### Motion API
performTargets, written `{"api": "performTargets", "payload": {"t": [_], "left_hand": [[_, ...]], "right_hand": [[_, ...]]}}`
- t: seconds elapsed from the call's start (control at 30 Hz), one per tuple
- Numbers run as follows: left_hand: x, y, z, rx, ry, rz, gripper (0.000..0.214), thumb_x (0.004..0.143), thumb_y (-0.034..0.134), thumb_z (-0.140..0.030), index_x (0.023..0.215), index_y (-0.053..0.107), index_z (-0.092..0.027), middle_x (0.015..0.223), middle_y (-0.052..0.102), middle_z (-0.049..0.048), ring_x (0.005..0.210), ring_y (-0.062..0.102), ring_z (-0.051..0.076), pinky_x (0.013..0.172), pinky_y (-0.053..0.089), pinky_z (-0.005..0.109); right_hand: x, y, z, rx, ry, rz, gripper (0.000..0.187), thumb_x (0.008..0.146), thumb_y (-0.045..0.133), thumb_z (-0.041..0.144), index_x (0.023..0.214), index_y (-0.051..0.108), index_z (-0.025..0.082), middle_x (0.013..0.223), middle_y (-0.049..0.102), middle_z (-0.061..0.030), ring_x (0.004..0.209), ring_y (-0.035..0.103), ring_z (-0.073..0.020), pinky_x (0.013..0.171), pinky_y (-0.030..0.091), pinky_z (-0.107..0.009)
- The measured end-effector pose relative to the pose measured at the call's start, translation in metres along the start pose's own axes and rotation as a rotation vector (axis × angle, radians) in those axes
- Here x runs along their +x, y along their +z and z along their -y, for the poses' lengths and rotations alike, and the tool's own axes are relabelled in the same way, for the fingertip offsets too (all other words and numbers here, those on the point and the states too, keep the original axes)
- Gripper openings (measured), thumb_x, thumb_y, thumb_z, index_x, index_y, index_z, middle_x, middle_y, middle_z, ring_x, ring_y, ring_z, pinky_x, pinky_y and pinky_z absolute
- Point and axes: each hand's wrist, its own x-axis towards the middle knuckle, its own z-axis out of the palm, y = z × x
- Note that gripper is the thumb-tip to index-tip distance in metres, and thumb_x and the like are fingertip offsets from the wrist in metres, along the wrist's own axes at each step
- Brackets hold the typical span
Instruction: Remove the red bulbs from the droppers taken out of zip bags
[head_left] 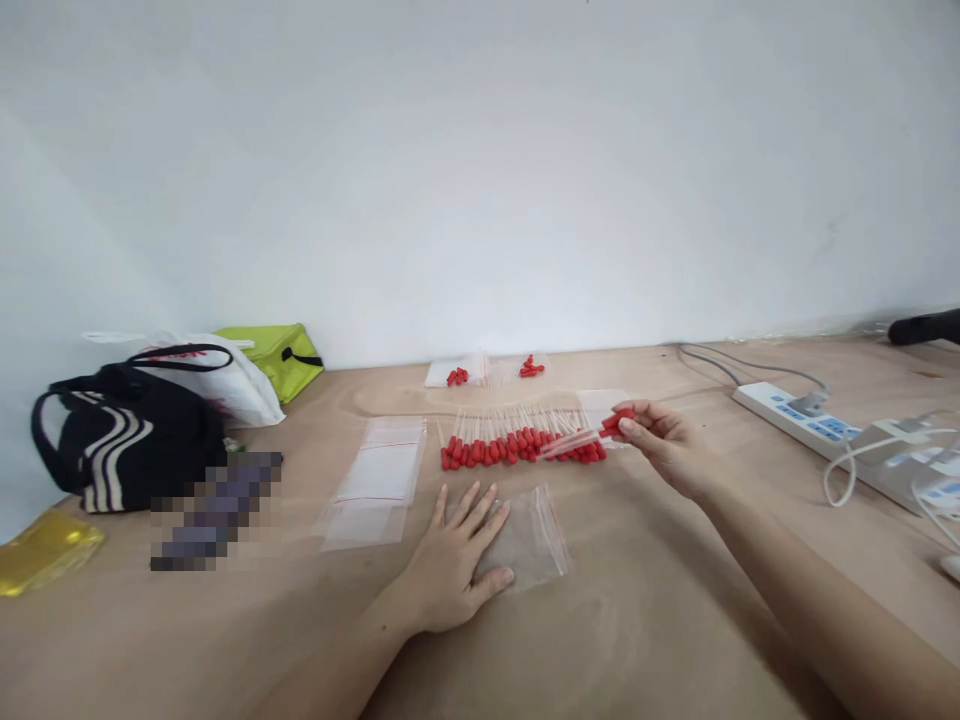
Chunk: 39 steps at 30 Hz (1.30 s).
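Observation:
My left hand (pixel 457 565) lies flat with fingers spread on the left part of a clear zip bag (pixel 529 540). The bag rests on the table, its zip edge toward the right. Raised at the right, my right hand (pixel 664 445) pinches several thin pale sticks with red ends (pixel 616 422) by those ends, their stems pointing left. Behind both hands stretches a row of similar red-ended sticks (pixel 525 442), red ends toward me. Left of my left hand lies a stack of clear zip bags (pixel 379 475) with red lines.
At the back lie two bags with red pieces (pixel 457 377) (pixel 531 367). A black bag (pixel 142 430), a white bag (pixel 240 385), a green bag (pixel 281 360) and a yellow packet (pixel 49 553) are at left. A power strip (pixel 810 425) with cables lies right.

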Motion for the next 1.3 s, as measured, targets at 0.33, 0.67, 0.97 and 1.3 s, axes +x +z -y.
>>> {"api": "performTargets", "payload": {"t": [0.33,0.67,0.97,1.3], "left_hand": [[0.003,0.009,0.009,-0.072,-0.143,-0.144,0.064,0.085,0.027,-0.053,0.134,0.025,-0.013,0.140,0.027,0.0113,0.131,0.015,0.025,0.106,0.009,0.051],[0.006,0.017,0.020,-0.163,-0.217,-0.509,0.029,0.078,0.050,-0.036,0.101,0.057,-0.020,0.102,0.057,0.0072,0.097,0.051,0.023,0.084,0.042,0.042],[0.008,0.016,0.022,-0.255,-0.319,-0.495,0.017,0.076,0.052,-0.029,0.089,0.058,-0.018,0.089,0.055,0.0051,0.089,0.051,0.022,0.079,0.043,0.039],[-0.001,0.004,0.019,-0.351,-0.085,-0.318,0.014,0.084,0.034,-0.023,0.084,0.048,-0.020,0.076,0.056,0.0010,0.070,0.053,0.014,0.066,0.044,0.028]], "right_hand": [[0.035,0.100,-0.011,-0.954,-0.660,0.130,0.025,0.087,0.036,0.016,0.100,0.056,0.019,0.101,0.062,-0.0080,0.093,0.056,-0.0156,0.083,0.042,-0.032],[0.041,0.129,-0.022,-1.206,-0.674,0.360,0.025,0.081,0.045,0.013,0.101,0.059,0.018,0.095,0.062,-0.0098,0.085,0.052,-0.0207,0.077,0.034,-0.036],[-0.045,0.088,-0.011,-0.934,-0.574,0.565,0.026,0.084,0.046,0.038,0.098,0.060,0.022,0.099,0.059,-0.0058,0.090,0.051,-0.0177,0.080,0.035,-0.034],[-0.062,0.062,-0.015,-0.834,-0.438,0.653,0.029,0.084,0.046,0.030,0.110,0.057,0.023,0.114,0.056,-0.0073,0.107,0.049,-0.0187,0.091,0.038,-0.036]]}}
